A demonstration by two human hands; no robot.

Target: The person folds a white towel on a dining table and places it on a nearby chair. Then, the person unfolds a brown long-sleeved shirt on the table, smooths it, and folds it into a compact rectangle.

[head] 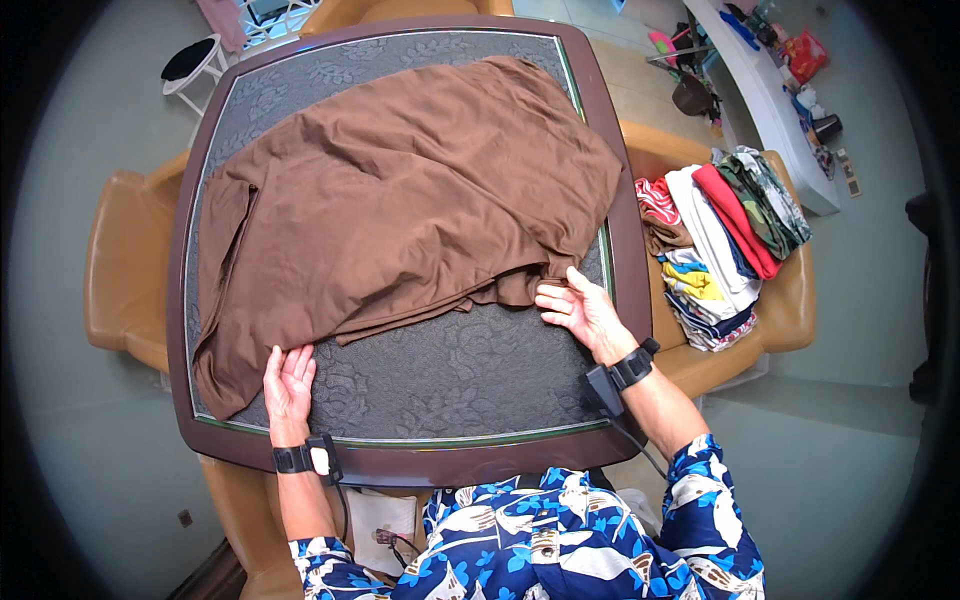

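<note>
A large brown cloth (420,187) lies spread with wrinkles over most of the dark patterned tabletop (450,375). Its left side is folded over, and its near edge is bunched into loose layers at the right. My left hand (289,382) is palm up, its fingertips at the cloth's near edge on the left; whether they go under it is hard to tell. At the bunched near-right edge is my right hand (577,304), palm turned inward with fingers apart, touching or close beside the fabric. Neither hand is closed on the cloth. Both wrists wear black straps with small devices.
Folded clothes (712,247) are stacked on a tan chair (787,315) right of the table. Another tan chair (120,262) stands at the left. A raised brown rim (630,247) borders the tabletop. Cables hang from both wrist devices. A white counter (765,105) with assorted items stands upper right.
</note>
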